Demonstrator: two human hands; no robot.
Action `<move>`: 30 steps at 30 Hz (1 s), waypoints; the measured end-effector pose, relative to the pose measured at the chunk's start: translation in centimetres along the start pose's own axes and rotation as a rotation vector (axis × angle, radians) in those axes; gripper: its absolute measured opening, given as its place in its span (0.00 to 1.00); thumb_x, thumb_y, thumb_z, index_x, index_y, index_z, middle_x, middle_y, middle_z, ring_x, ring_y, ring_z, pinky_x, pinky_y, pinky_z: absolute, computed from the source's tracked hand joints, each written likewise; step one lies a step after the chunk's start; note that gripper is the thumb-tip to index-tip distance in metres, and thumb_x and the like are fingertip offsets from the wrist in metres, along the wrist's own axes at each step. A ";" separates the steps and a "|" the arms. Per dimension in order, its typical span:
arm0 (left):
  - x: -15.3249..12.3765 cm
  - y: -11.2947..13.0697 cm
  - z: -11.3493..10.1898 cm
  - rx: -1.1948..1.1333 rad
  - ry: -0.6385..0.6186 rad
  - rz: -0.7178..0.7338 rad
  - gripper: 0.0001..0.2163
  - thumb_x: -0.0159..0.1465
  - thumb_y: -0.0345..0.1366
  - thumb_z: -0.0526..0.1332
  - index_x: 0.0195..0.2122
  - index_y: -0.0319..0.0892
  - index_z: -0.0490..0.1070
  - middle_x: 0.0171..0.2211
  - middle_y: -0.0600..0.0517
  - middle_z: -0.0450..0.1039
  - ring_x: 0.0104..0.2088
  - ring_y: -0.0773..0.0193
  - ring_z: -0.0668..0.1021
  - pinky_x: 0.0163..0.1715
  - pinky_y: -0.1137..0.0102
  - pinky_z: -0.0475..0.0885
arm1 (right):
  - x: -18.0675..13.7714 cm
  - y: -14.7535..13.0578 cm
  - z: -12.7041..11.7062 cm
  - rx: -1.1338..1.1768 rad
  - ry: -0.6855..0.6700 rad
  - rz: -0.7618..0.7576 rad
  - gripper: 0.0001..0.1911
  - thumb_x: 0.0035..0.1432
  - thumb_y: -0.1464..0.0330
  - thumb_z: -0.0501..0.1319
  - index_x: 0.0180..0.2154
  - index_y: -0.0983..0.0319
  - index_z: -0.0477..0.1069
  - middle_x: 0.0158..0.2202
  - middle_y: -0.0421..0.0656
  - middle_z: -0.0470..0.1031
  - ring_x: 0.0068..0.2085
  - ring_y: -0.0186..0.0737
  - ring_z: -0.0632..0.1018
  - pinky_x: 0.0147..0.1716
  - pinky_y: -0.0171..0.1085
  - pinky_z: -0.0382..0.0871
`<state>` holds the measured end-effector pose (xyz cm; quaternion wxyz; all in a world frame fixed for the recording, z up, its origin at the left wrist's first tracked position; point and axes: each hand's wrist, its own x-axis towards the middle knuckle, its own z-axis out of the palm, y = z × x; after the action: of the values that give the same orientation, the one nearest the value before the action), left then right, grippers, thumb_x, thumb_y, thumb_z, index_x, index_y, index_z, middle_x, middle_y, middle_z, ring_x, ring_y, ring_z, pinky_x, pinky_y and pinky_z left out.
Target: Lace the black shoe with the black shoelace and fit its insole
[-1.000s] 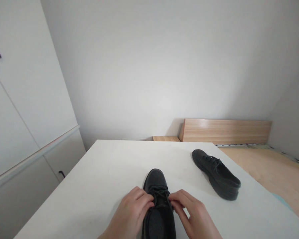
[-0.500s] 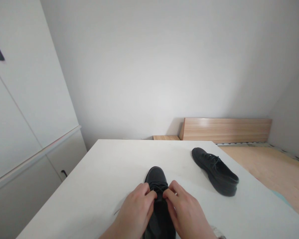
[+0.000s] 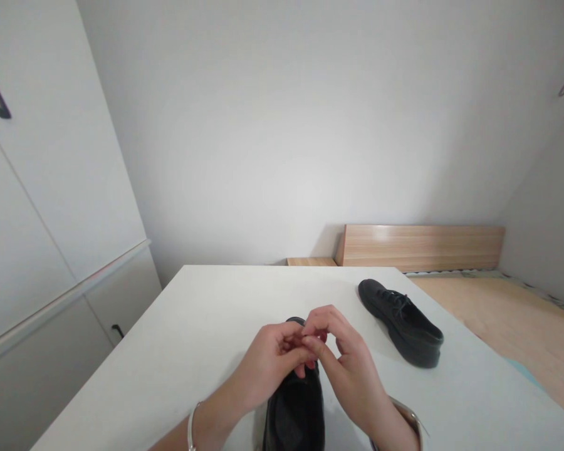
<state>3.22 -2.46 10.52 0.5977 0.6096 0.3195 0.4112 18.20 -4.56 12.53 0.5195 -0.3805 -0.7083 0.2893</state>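
Observation:
A black lace-up shoe (image 3: 295,416) lies on the white table (image 3: 225,300), toe pointing away from me and its opening toward me. Over its lacing, the fingertips of both hands meet. My left hand (image 3: 275,357) is closed in a pinch, thumb toward the right. My right hand (image 3: 343,351) pinches against it with curled fingers. Both appear to grip the shoelace, though the fingers hide most of it and the shoe's lacing. A second black shoe (image 3: 402,322), its lace tied in a bow, rests to the right, apart from my hands.
White cabinets (image 3: 42,207) with black handles stand on the left. Beyond the table's right side is a bed base (image 3: 479,307) with a wooden headboard (image 3: 423,245). A plain wall (image 3: 282,138) rises behind.
My hands have come together and lifted slightly above the lacing; before, they pinched at its left and right sides. The view has shifted a little. The second shoe lies as before.

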 end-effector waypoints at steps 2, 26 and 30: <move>0.0 0.0 0.0 0.025 -0.013 -0.006 0.08 0.59 0.37 0.66 0.30 0.36 0.75 0.23 0.53 0.71 0.24 0.68 0.71 0.26 0.74 0.67 | 0.2 0.1 -0.3 -0.008 0.000 -0.008 0.06 0.61 0.71 0.61 0.30 0.58 0.72 0.34 0.40 0.70 0.36 0.36 0.72 0.36 0.34 0.67; -3.1 -2.5 -2.2 0.734 0.186 0.796 0.10 0.67 0.23 0.57 0.35 0.43 0.75 0.38 0.47 0.79 0.41 0.62 0.79 0.41 0.68 0.75 | -3.1 5.2 0.2 0.405 0.147 0.419 0.13 0.55 0.57 0.68 0.30 0.60 0.76 0.30 0.41 0.76 0.37 0.41 0.73 0.39 0.37 0.65; -4.8 -4.9 -3.4 0.462 0.329 0.439 0.07 0.63 0.26 0.61 0.29 0.42 0.72 0.31 0.52 0.77 0.33 0.64 0.79 0.35 0.73 0.74 | -4.7 7.7 -0.7 0.411 0.377 0.462 0.14 0.53 0.56 0.69 0.29 0.60 0.75 0.30 0.41 0.73 0.34 0.39 0.71 0.37 0.37 0.67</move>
<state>-1.50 -4.74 4.93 0.2820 0.7084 0.3576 0.5393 21.45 -4.33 4.15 0.6276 -0.4649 -0.4222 0.4602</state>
